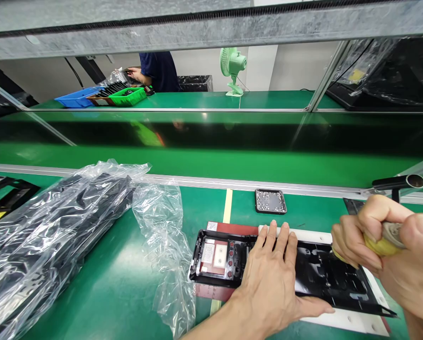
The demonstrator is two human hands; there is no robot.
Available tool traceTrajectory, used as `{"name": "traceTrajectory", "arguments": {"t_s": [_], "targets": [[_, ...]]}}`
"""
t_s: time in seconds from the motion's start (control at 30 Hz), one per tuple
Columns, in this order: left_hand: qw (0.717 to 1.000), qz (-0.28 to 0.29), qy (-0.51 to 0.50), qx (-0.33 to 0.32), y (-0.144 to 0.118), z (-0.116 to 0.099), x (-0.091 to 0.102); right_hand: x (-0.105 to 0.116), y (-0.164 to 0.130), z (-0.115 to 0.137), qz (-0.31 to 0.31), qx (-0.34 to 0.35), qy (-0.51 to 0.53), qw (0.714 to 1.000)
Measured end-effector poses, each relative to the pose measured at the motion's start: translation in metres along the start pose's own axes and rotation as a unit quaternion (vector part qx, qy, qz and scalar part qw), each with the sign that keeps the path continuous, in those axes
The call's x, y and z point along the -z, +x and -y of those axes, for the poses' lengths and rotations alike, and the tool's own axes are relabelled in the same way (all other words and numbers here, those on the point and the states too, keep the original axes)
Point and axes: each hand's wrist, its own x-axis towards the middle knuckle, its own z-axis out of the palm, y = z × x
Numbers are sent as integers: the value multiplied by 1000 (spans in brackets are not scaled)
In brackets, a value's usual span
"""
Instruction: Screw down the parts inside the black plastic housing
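A long black plastic housing [324,271] lies face up on a white and dark red fixture [353,321], with a framed opening at its left end. My left hand [271,274] rests flat across the housing's middle, fingers stretched out and thumb along its near edge. Over the housing's right part, my right hand [377,241] is wrapped round a screwdriver [381,243] with a yellow handle. The fingers hide its tip, so contact with the housing cannot be told. Behind the fixture stands a small black tray [270,201] holding many tiny metal screws.
Bagged black parts [65,236] fill the left side, beside a crumpled clear bag [165,236]. A metal tube [399,182] juts in at right. Beyond the green belt [204,163] are a green fan [232,66], blue [74,98] and green bins [129,97], and a co-worker [159,71].
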Motion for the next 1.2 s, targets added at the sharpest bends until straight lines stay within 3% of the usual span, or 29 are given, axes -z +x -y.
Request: {"name": "traceTrajectory", "arguments": {"t_s": [0.33, 1.2], "targets": [[1000, 21, -10, 9, 1, -1, 3, 5, 0, -3, 9, 6, -2, 1000], [1000, 7, -14, 9, 0, -1, -1, 4, 0, -4, 9, 3, -6, 1000]]}}
